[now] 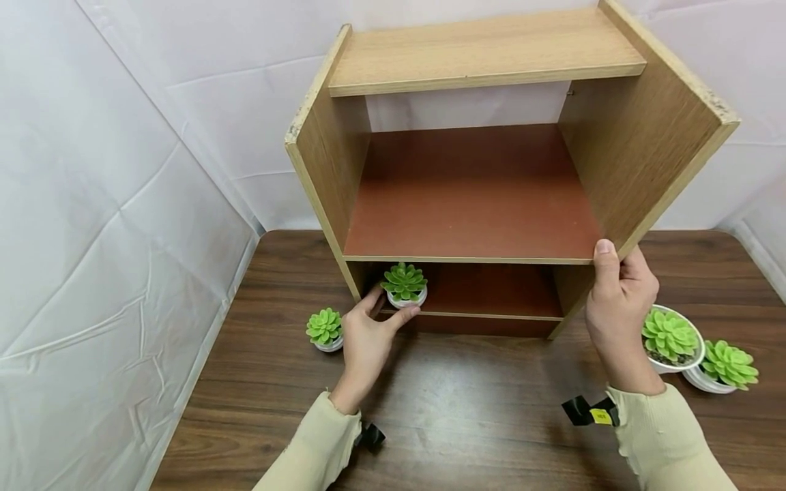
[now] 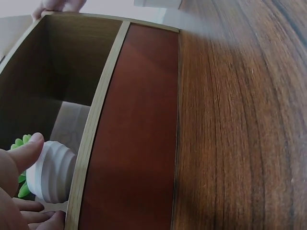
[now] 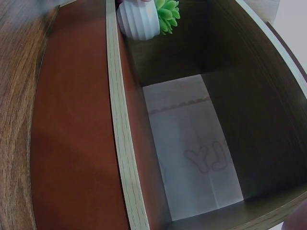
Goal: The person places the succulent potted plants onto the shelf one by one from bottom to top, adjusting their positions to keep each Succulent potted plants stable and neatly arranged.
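My left hand (image 1: 370, 334) has its thumb and fingers around a small potted succulent (image 1: 404, 285) at the left end of the lower compartment. In the left wrist view, the white ribbed pot (image 2: 52, 172) sits just inside the front edge of the lower board, with the thumb (image 2: 28, 152) against its side. The same plant shows at the top of the right wrist view, its green leaves (image 3: 168, 14) pointing into the compartment. On the far side, my right hand (image 1: 620, 307) grips the right side panel of the wooden shelf (image 1: 467, 259), thumb at the front edge.
Left of the shelf stands another small succulent (image 1: 324, 329) on the dark wood table (image 1: 485, 416). Beside my right wrist are two more potted succulents, one in a larger white bowl (image 1: 672, 339) and one smaller (image 1: 724, 368). White cloth (image 1: 123, 204) hangs behind and to the left.
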Demonstrator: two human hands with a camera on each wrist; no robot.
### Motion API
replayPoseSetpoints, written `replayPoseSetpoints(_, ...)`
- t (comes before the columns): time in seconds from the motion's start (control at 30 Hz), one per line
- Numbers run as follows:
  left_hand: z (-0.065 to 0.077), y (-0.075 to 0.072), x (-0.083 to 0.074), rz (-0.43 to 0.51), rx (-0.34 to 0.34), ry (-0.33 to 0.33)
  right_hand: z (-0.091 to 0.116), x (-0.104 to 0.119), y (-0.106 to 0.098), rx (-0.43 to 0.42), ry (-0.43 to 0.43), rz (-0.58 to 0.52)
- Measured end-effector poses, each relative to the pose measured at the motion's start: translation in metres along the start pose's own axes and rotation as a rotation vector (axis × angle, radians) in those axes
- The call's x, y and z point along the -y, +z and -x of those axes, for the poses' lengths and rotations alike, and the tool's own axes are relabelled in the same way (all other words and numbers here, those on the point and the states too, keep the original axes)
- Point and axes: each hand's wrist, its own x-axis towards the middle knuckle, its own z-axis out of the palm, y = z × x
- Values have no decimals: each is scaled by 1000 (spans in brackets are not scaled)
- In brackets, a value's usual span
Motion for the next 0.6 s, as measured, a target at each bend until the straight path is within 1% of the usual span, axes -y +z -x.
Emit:
replayPoseSetpoints(0.3, 4, -3, -2, 11, -29, -21, -1, 1, 1, 3, -8, -12)
replayPoseSetpoints(0.53, 10, -7, -2, 89, -13, -3, 1, 3, 1, 4, -6, 0)
replayPoseSetpoints(0.6, 11, -8, -2, 95, -10, 2, 1, 2, 1, 6, -9, -4)
